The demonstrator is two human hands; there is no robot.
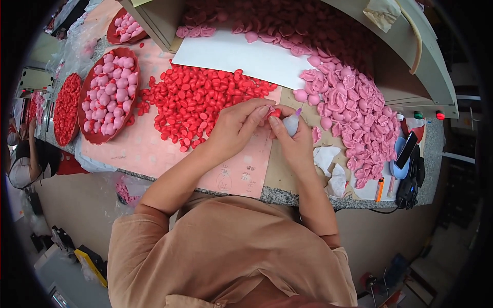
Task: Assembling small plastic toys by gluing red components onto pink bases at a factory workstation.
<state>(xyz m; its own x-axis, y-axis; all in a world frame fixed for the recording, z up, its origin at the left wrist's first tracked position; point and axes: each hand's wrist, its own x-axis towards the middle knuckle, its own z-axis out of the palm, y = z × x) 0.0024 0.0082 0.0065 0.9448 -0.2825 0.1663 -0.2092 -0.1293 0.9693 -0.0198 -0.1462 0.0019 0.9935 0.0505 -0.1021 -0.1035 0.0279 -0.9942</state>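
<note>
My left hand (233, 123) is closed, its fingertips pinching a small pink shell-like piece (267, 119). Against it, a glossy red plastic piece (276, 112) sits between the fingertips of both hands. My right hand (297, 149) wraps round a small translucent squeeze bottle (291, 125) with a purple needle tip, which points up and away from me. Its thumb also presses at the red piece. Just beyond my left hand spreads a heap of red oval pieces (190, 102). To the right of my right hand lies a large heap of pink shell pieces (359, 123).
Left stand a red scalloped tray (85, 120) of joined pink-and-red pieces and a container of red pieces (67, 110). A white sheet (236, 56) lies behind. Crumpled tissue (336, 180), an orange marker (379, 190) and a phone (406, 150) are right. Another person (33, 159) is far left.
</note>
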